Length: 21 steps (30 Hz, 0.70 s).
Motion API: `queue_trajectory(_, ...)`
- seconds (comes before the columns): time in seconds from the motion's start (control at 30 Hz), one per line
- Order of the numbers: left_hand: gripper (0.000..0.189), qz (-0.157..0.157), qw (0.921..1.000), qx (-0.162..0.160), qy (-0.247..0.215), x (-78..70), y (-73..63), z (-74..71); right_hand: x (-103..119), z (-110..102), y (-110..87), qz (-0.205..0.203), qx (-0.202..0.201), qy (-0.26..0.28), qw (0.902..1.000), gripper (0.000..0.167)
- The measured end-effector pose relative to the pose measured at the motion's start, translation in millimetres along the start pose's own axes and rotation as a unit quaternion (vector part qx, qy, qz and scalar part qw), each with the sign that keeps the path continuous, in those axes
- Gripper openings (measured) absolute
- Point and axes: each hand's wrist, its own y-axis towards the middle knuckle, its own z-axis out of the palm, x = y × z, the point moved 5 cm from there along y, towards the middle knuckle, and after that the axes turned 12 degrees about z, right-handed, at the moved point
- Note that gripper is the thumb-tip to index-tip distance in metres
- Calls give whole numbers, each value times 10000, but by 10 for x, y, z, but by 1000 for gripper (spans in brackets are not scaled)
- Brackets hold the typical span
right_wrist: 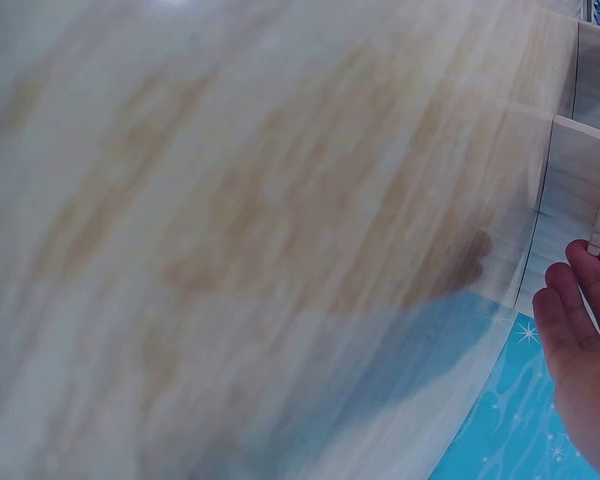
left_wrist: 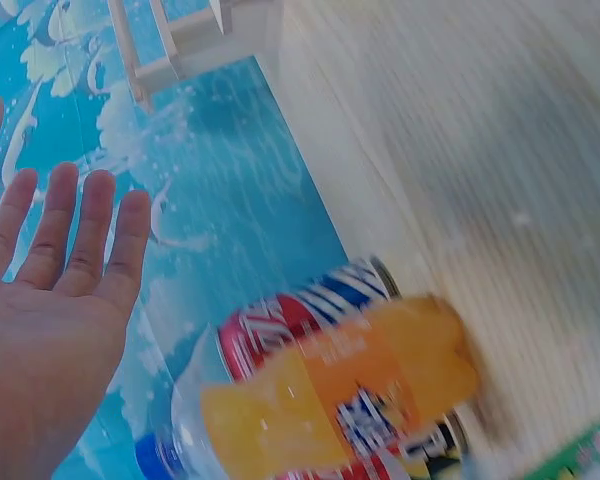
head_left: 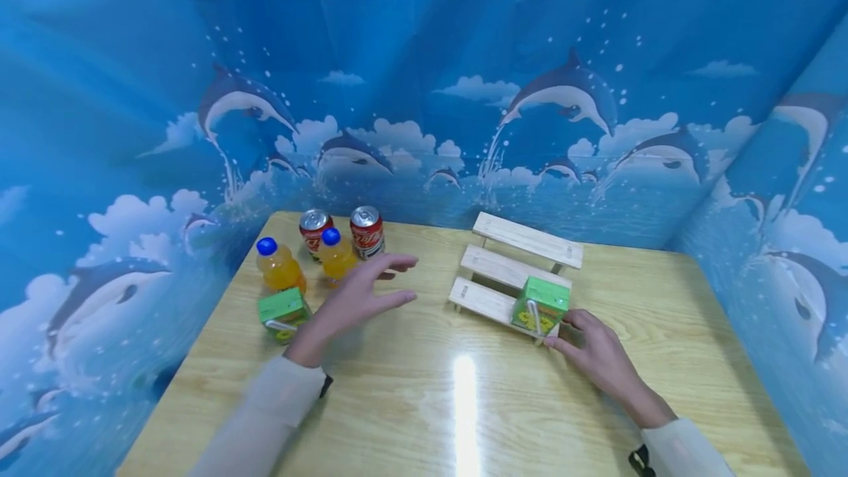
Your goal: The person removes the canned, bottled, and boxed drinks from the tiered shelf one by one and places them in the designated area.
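A small three-step wooden rack stands on the table at right of centre. On the right end of its lowest step sits a green juice box with a straw on its side. My right hand holds that end of the step, thumb at the front corner and fingers behind; in the right wrist view its fingertips meet the board's end. My left hand hovers with fingers extended, holding nothing. Beside it are an orange drink bottle, partly hidden in the head view, and another green juice box.
A second orange drink bottle stands at the table's left edge. Behind the bottles are two red soda cans, one on the left and one on the right. Blue dolphin-print sheeting closes off the table's back and sides.
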Motion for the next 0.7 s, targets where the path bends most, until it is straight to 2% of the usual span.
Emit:
queue_trajectory(0.13,60,282,9991,259,-167,-41,157,144,7,-7,0,20,16,-29,10000,50)
queue_trajectory(0.4,64,259,9963,731,-365,-97,434,463,-8,20,12,139,108,-62,9998,52)
queue_trajectory(0.7,67,399,9930,1051,-355,-206,628,713,6,3,1,77,32,-104,9999,51)
